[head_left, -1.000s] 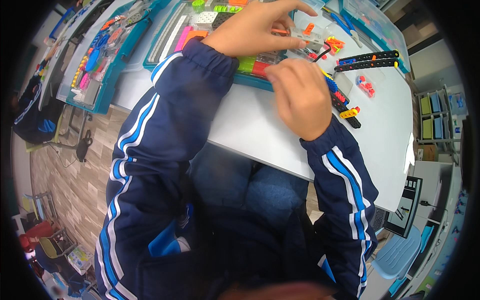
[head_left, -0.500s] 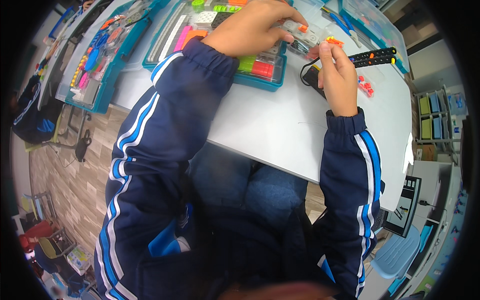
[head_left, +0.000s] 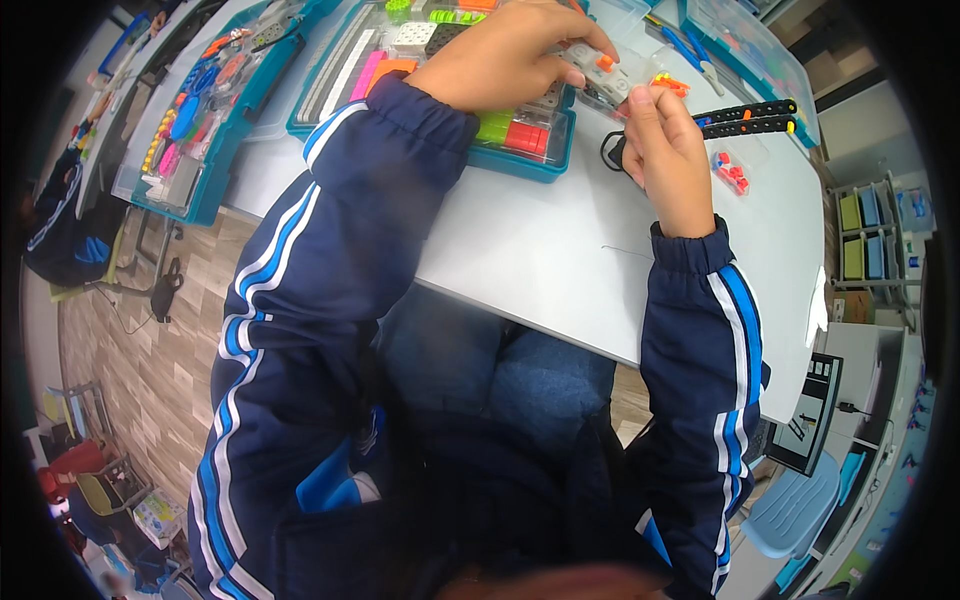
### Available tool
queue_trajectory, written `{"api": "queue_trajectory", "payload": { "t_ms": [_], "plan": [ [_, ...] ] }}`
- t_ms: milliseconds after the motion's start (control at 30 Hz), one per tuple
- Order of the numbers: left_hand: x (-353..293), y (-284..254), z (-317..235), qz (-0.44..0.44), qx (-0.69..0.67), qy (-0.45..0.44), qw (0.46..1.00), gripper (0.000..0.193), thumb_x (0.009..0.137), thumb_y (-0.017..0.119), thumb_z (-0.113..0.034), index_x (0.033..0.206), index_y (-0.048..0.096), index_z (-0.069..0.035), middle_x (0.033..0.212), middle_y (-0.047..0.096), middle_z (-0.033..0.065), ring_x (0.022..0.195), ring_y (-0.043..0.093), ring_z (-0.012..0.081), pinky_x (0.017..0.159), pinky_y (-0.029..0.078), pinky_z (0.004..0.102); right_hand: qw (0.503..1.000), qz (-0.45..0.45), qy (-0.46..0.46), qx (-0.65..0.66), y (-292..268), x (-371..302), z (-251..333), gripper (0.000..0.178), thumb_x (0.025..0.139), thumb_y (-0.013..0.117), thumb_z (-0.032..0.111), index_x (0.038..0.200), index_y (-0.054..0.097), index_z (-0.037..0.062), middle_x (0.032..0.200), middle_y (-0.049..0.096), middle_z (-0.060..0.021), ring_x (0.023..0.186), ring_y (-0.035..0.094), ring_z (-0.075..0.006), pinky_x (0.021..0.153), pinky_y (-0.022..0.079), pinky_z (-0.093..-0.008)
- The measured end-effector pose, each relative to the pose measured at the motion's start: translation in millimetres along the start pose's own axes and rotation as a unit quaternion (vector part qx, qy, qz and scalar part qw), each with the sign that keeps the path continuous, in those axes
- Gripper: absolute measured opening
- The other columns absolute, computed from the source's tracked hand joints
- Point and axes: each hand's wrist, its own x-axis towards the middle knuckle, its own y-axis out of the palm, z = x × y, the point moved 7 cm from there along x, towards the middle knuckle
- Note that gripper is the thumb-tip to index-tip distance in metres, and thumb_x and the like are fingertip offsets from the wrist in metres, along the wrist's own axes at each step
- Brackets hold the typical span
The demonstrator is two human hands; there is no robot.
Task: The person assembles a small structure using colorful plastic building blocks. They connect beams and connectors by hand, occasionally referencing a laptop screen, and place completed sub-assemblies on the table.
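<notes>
White bench: one under the work, carrying the parts [head_left: 520, 250].
Parts cases: two with teal rims; the nearer [head_left: 558, 172] lies under the left forearm, the other [head_left: 205, 205] farther left.
Left hand: one [head_left: 500, 55], thumb and fingers closed on the grey block.
Right hand: one [head_left: 672, 155], thumb and forefinger drawn narrow at the block's near end; whether they pinch a small part, I cannot tell.
Black beams: two long ones [head_left: 755, 127], beyond the right hand.
Blue-handled tool: one [head_left: 680, 46], near the far edge.
Grey block: one [head_left: 594, 82], between the hands, just off the near case's right corner; best held firmly by its sides, I judge, so the right fingertips can work gently and squarely, without twisting.
Red pieces: several in a clear tray [head_left: 731, 172], too bunched to count.
Orange peg: one [head_left: 604, 62], standing on the block; fingers should probably avoid knocking it.
</notes>
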Motion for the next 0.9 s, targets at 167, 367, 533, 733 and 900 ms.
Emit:
{"api": "queue_trajectory", "payload": {
  "t_ms": [167,367,533,733,900],
  "plan": [
    [0.1,0.0,0.7,0.006,0.007,-0.001,1.000,0.031,0.071,0.059,0.010,0.099,0.065,-0.001,0.095,0.063,0.0151,0.096,0.058,0.0323,0.086,0.045,0.0385,1.000,0.021,0.010,0.015,0.0,0.3,1.2,0.022,0.099,0.053,0.025,0.093,0.056,0.0040,0.059,0.042,0.0088,0.049,0.029,0.0001,0.044,0.021,-0.0192],
    [0.2,0.2,0.5,0.005,0.003,0.002,1.000,0.032,0.070,0.059,0.010,0.099,0.064,-0.001,0.095,0.063,0.0150,0.097,0.058,0.0322,0.086,0.045,0.0384,1.000,0.000,0.000,0.023,0.1,-1.4,2.7,0.020,0.098,0.054,0.022,0.095,0.057,0.0033,0.061,0.047,0.0081,0.049,0.029,0.0007,0.044,0.020,-0.0193],
    [-0.5,-2.0,2.6,-0.008,-0.001,-0.006,1.000,0.033,0.070,0.061,0.010,0.101,0.064,-0.001,0.096,0.063,0.0145,0.097,0.057,0.0320,0.087,0.044,0.0383,0.999,-0.024,-0.012,0.018,-3.5,-2.1,3.1,0.020,0.098,0.055,0.022,0.097,0.059,0.0027,0.061,0.049,0.0076,0.049,0.029,0.0005,0.044,0.020,-0.0196],
    [-2.5,-9.7,0.9,-0.073,0.063,0.021,0.995,0.033,0.070,0.063,0.009,0.101,0.064,-0.002,0.098,0.063,0.0147,0.097,0.057,0.0331,0.088,0.044,0.0394,1.000,-0.020,-0.012,0.018,-3.9,0.9,-2.2,0.023,0.097,0.057,0.025,0.097,0.060,0.0025,0.062,0.049,0.0066,0.048,0.031,-0.0001,0.044,0.023,-0.0194],
    [-4.0,-18.7,8.8,-0.143,0.060,0.003,0.988,0.034,0.068,0.065,0.009,0.100,0.064,-0.002,0.095,0.064,0.0158,0.095,0.058,0.0345,0.084,0.045,0.0399,0.997,-0.038,-0.044,-0.055,-6.3,-0.5,2.7,0.027,0.096,0.059,0.027,0.097,0.061,0.0009,0.067,0.055,0.0017,0.048,0.043,-0.0025,0.045,0.032,-0.0181]
  ]
}}
